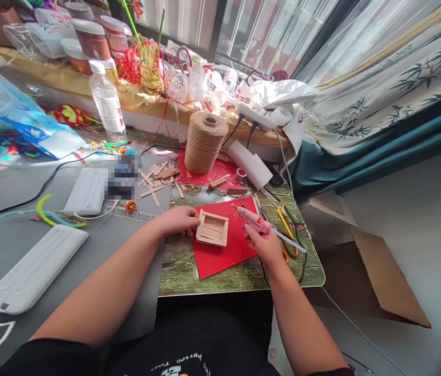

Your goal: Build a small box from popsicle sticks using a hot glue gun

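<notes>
A small square box of stacked wooden craft sticks [212, 242] rests on a red sheet [239, 250]. My left hand [179, 220] pinches the box at its left edge, thumb and fingers closed on the corner. In my right hand [264, 245] is a pink hot glue gun [254, 219], my fingers wrapped round its grip. Its nozzle points up and left, beyond the right side of the box and apart from it. A white glue stick [288, 240] juts from the back of the gun.
Loose craft sticks [153, 180] lie in a pile behind my left hand. A twine spool [204, 143], a white paper roll [249, 164] and a water bottle [106, 104] stand farther back. Scissors [291, 250] and a yellow pen-like tool [284, 222] lie at right. White power banks [36, 266] lie left.
</notes>
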The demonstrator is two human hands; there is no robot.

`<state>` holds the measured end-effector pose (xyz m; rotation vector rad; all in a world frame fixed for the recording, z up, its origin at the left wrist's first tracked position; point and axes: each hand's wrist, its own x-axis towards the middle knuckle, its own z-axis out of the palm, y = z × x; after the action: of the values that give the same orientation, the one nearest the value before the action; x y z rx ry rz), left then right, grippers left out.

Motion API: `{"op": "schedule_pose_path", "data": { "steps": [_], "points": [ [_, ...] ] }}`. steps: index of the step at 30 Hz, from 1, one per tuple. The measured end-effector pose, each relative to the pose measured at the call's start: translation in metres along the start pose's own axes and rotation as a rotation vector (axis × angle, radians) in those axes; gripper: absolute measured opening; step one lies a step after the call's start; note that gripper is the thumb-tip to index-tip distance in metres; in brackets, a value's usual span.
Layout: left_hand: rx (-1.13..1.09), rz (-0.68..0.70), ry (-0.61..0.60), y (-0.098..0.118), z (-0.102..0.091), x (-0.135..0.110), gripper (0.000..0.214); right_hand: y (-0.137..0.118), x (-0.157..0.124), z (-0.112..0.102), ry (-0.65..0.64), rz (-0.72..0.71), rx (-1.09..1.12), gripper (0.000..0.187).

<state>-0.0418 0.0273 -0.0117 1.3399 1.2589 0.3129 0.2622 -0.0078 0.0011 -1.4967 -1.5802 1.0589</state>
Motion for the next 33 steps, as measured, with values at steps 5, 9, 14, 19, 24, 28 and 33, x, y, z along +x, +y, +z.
{"op": "schedule_pose_path", "data": {
  "steps": [5, 9, 14, 19, 24, 28, 33],
  "points": [
    [-0.012, 0.006, -0.008, 0.002, 0.0, -0.001, 0.021, -0.021, -0.007, 0.025, -0.192, 0.025, 0.009, 0.059],
    [-0.006, 0.005, -0.014, 0.002, 0.001, -0.001, 0.019, -0.03, 0.0, 0.041, -0.224, -0.109, -0.069, 0.048],
    [0.023, 0.029, -0.019, 0.001, 0.001, 0.0, 0.016, -0.027, 0.003, 0.047, -0.216, -0.07, -0.124, 0.041],
    [0.021, 0.026, -0.02, -0.001, 0.001, 0.0, 0.018, -0.023, 0.004, 0.048, -0.231, -0.051, -0.125, 0.038],
    [0.025, 0.029, -0.016, -0.001, 0.001, 0.001, 0.017, -0.022, 0.005, 0.048, -0.277, -0.036, -0.081, 0.042],
    [0.029, 0.04, -0.03, -0.001, 0.0, 0.0, 0.014, -0.023, 0.006, 0.049, -0.332, -0.009, -0.017, 0.047],
    [0.039, 0.037, -0.026, -0.001, 0.0, 0.0, 0.014, -0.028, 0.008, 0.05, -0.373, -0.053, 0.032, 0.048]
  ]
}}
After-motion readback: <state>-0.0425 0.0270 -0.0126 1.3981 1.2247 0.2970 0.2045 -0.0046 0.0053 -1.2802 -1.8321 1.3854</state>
